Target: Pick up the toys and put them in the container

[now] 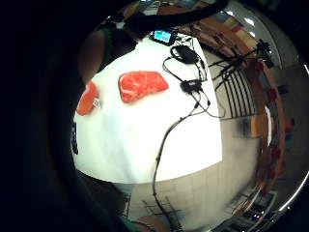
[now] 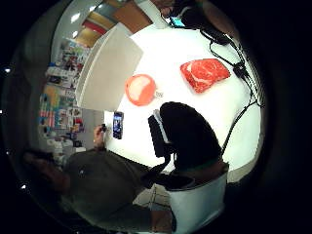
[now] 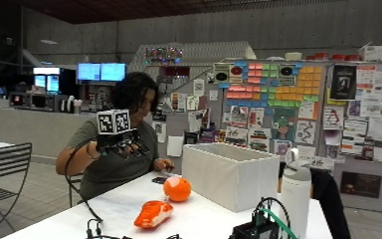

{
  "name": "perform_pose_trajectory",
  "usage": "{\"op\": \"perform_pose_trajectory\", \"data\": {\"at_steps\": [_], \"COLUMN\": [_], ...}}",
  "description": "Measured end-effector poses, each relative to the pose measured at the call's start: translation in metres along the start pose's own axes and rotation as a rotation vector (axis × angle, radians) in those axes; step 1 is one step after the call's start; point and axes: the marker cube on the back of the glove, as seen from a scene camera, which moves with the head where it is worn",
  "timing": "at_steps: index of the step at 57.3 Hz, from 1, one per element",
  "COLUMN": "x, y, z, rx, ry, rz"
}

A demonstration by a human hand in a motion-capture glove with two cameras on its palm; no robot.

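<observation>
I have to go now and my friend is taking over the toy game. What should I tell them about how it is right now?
Gloved right hand: raised above the table, holding nothing; finger pose unclear.
Steak toy: lying on the white table, near its front.
Round orange toy: on the table beside the white container, not inside.
Done: no toy seen put away.
Left: pick up both toys and drop them into the container.

box inside (image 3: 227,149): can't see in, wall blocks it | gloved hand (image 3: 119,142): fingers too small to read | bottle (image 3: 295,196): bottom cut off
</observation>
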Motion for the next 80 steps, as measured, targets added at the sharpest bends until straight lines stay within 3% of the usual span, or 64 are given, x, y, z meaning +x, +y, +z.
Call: {"op": "perform_pose_trajectory", "data": {"at_steps": [18, 29, 39, 52, 70, 75, 80], "x": [-0.001, 0.007, 0.022, 0.032, 0.022, 0.007, -0.022], "y": [-0.003, -0.035, -0.088, -0.123, -0.108, -0.091, -0.075], "z": [0.006, 0.021, 0.080, 0.191, 0.198, 0.179, 0.136], "rx": [-0.012, 0.107, 0.125, -0.100, 0.345, 0.403, 0.559], "ry": [-0.006, -0.018, -0.064, 0.087, 0.066, 0.037, 0.021], "rz": [-0.012, 0.000, 0.078, -0.002, 0.062, 0.019, -0.033]}}
